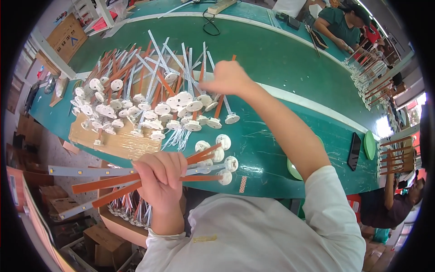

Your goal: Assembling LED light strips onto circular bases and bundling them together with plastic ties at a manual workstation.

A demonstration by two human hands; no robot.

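Near the table's front edge, my left hand [162,172] is closed round a small bundle of LED strips [108,182]. Orange-brown backs and pale faces with small yellow chips show, and the round white end pieces [225,177] stick out to the right. My right hand [228,78] hovers over the right side of a big pile of similar LED strips [154,75], smeared by motion. An orange-brown strip [219,107] shows just below it; whether the fingers grip it cannot be made out. The pile's white round ends [161,109] face me.
Flattened cardboard [118,139] lies under the pile on the green table [267,136]. Thin white wires [179,138] trail off it. A dark phone [354,151] and green dishes [369,145] lie to the right. A box of strips [131,208] stands below left. Co-workers sit at the right.
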